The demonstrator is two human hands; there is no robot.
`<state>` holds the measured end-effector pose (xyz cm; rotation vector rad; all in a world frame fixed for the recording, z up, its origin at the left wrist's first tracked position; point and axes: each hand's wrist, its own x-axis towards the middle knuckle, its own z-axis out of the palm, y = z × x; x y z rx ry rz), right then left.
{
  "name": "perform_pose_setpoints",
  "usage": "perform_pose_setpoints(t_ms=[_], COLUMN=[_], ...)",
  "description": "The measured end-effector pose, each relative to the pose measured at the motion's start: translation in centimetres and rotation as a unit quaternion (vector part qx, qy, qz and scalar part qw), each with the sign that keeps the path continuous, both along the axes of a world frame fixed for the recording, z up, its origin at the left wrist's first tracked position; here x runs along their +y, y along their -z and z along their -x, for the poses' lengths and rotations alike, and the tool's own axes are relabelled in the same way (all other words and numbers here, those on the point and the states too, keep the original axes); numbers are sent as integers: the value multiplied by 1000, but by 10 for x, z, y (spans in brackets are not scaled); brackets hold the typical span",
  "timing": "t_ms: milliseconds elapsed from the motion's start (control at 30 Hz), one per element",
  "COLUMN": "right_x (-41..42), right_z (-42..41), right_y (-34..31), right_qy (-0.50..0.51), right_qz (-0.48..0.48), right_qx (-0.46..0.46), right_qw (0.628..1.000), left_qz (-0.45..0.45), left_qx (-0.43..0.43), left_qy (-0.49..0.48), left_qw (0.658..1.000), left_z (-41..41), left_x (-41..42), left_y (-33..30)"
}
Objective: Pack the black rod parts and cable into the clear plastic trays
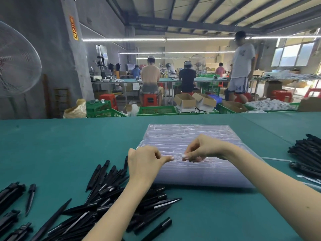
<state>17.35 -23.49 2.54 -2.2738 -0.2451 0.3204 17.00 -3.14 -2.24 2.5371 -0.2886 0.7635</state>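
Observation:
A stack of clear plastic trays (191,136) lies on the green table (69,145) in front of me. My left hand (145,162) and my right hand (203,148) both pinch the near edge of the top tray, thumbs and fingertips close together. A heap of black rod parts (112,197) lies at the lower left, under my left forearm. More black rods (307,150) are piled at the right edge, beside a white cable (276,159). The trays look empty.
Loose black pieces (10,193) lie at the far left of the table. Beyond the table's far edge stand green crates (156,110), cardboard boxes and red stools. Several people work at benches; one stands at the right. A large fan (15,63) is at the left.

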Motion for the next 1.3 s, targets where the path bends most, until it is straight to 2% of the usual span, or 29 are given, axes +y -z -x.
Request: perform_pose_setpoints(t_ms=[400, 467, 533, 600, 700, 833, 933, 1067, 1133, 1300], right_x=[-2, 0, 5, 9, 10, 8, 5, 6, 3, -1], right_z=[5, 8, 12, 18, 24, 31, 30, 17, 12, 9], right_y=[11, 13, 17, 23, 34, 49, 53, 38, 28, 17], right_qy=[-33, -52, -82, -83, -62, -45, -40, -30, 1, 31], right_qz=[34, 91, 176, 224, 234, 201, 197, 220, 233, 312], right_qx=[-80, -158, -249, -296, -344, -412, -416, -419, -426, -433], right_qw=[996, 982, 949, 925, 907, 887, 887, 881, 874, 845], left_qz=[0, 2, -2, 2, 25, 27, -10, -113, -116, -122], left_qx=[1, 0, 5, 10, 4, 0, -30, -84, -70, -57], left_qy=[-3, 0, 4, 10, 25, 39, 37, 76, 109, 109], left_qw=[1000, 1000, 1000, 1000, 999, 999, 999, 987, 985, 985], left_z=[2, 2, 3, 4, 6, 7, 7, -3, -9, -21], left_x=[1, 2, 3, 4, 4, 5, 5, 4, 0, -11], left_y=[11, 12, 14, 18, 24, 25, 24, 12, -1, -24])
